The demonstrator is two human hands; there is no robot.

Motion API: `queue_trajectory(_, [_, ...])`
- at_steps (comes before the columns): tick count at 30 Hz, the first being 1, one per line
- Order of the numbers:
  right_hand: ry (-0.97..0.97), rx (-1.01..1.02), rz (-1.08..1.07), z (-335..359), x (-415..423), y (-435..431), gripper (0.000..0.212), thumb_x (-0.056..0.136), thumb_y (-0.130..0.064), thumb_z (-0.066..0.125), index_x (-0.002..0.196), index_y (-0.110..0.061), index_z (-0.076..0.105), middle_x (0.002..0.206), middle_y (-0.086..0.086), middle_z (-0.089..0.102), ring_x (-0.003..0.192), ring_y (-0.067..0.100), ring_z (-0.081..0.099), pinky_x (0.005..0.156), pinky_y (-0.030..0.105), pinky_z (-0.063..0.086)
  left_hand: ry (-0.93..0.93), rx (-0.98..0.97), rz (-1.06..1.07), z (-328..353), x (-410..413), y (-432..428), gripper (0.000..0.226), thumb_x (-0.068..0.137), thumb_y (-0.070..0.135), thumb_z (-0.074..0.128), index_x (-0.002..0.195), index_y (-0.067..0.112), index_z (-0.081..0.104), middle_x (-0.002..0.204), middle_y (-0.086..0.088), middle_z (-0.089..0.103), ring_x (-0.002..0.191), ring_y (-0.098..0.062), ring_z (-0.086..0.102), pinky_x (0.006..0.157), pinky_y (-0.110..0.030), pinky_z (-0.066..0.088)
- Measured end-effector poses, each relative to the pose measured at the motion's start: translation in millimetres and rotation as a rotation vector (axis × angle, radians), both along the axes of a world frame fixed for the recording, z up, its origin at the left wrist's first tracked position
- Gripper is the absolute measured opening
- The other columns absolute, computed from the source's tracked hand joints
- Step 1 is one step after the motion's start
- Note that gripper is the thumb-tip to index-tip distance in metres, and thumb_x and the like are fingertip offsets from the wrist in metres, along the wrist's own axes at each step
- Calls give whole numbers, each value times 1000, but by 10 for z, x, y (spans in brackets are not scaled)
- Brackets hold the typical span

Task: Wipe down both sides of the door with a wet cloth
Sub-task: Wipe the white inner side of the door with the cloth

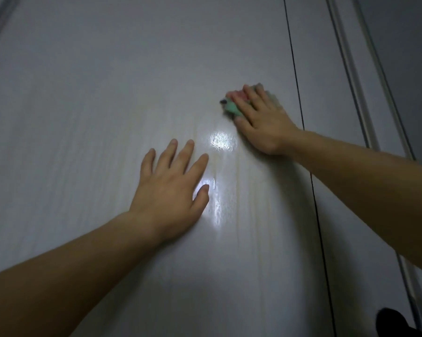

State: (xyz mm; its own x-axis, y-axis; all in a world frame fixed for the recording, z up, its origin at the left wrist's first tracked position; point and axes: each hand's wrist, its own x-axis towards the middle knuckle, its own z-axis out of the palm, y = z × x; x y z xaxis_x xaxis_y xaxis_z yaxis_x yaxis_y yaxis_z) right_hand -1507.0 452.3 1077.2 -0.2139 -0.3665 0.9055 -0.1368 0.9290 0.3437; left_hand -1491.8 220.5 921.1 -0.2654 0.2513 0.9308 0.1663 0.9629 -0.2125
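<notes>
A: Door — large rigid panel, glossy, fills the view. Frame lies just past its right edge.
B: Hands?
A: Left hand flat mid-panel, fingers apart, holding nothing. Right hand near the right edge, fingers spread, pressing the cloth to the door.
B: Handling?
A: Cloth is soft, light and bunched, likely slick when wet — keep it under the palm. The frame ridges may snag it.
</notes>
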Motion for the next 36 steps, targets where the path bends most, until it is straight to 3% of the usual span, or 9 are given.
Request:
queue_trajectory(3, [-9,-213,2,288,15,-245,60,107,-50,19,163,-35,2,172,5,-7,157,29,-15,125,50,-11,19,-1,-25,-14,-27,-22,76,93,59,4,164,34,14,175,1,4,161,-25,-1,128,-53,1])
queue_trajectory(9, [33,219,88,-550,-108,-258,62,101,-58,15,160,-44,2,172,-2,-1,156,17,-14,125,43,-10,58,1,-75,-37,-54,-50,82,92,59,8,164,22,22,175,0,8,161,-24,2,129,-51,1])
queue_trajectory(13, [17,-83,26,-123,-51,-123,59,106,-52,20,162,-41,2,172,1,-4,157,24,-13,125,47,-10,66,6,-106,-59,-82,-77,78,95,57,12,164,22,20,175,-1,7,161,-21,0,130,-47,-2])
queue_trajectory(15, [15,-126,41,-138,-35,-203,61,106,-53,18,162,-40,1,172,2,-6,157,26,-14,124,48,-12,69,22,-117,-69,-84,-100,75,97,56,16,163,22,21,174,-5,9,161,-23,1,130,-46,-1])
queue_trajectory(21, [9,246,62,-975,-60,8,62,103,-58,15,160,-45,-4,172,-4,-6,156,15,-19,127,43,-10,52,88,-21,-110,-73,-211,76,93,60,8,163,33,20,174,-5,8,161,-30,-1,126,-62,-2])
queue_trajectory(26, [-19,-204,26,-735,10,232,59,108,-51,18,161,-41,-4,172,0,-10,157,22,-17,126,48,-9,51,90,-22,-94,-46,-221,73,94,58,12,161,33,26,173,-5,15,160,-32,6,126,-63,3])
queue_trajectory(32, [-28,163,49,-1368,-37,171,61,103,-59,11,158,-47,-11,171,-5,-12,155,16,-23,127,48,-8,44,64,6,-73,-38,-262,71,95,55,14,161,34,26,173,-5,18,159,-33,11,125,-64,9])
queue_trajectory(36, [-44,-115,14,-1158,13,165,59,105,-54,15,156,-47,-15,171,-4,-15,155,17,-24,126,47,-12,34,55,-3,-92,-35,-261,73,94,55,11,162,34,22,174,-4,12,160,-32,6,126,-62,6])
